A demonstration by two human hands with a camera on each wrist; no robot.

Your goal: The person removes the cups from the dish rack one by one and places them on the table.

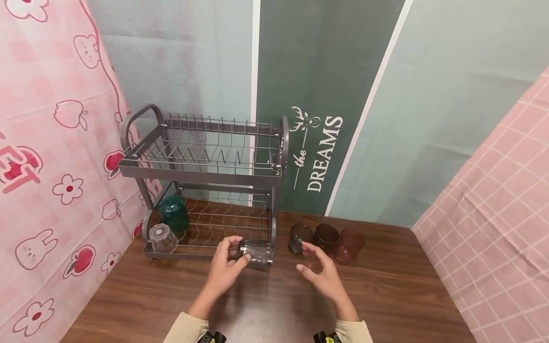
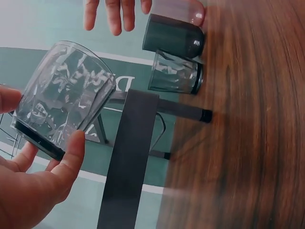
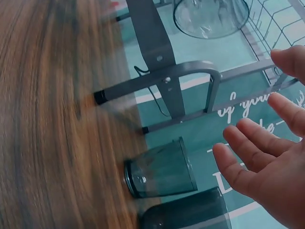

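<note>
A see-through grey drinking glass (image 1: 257,255) lies tipped on its side in my left hand (image 1: 226,267), in front of the lower rack tier. Fingers and thumb grip it near its thick base, as the left wrist view shows; the glass's mouth (image 2: 90,59) points away from that palm. To the right, my right hand (image 1: 327,277) holds nothing, its fingers spread and slightly bent. Behind it on the table stand a grey glass (image 1: 299,232), a darker glass (image 1: 327,235) and a reddish glass (image 1: 349,245). In the right wrist view, the right fingers are apart from the standing grey glass (image 3: 162,169).
A two-tier dark metal dish rack (image 1: 201,176) stands at the back left. In its lower tier, at the left end, sit a teal glass (image 1: 173,213) and a small clear glass (image 1: 163,239). Printed cloths surround the wooden table (image 1: 399,300) at the back and sides.
</note>
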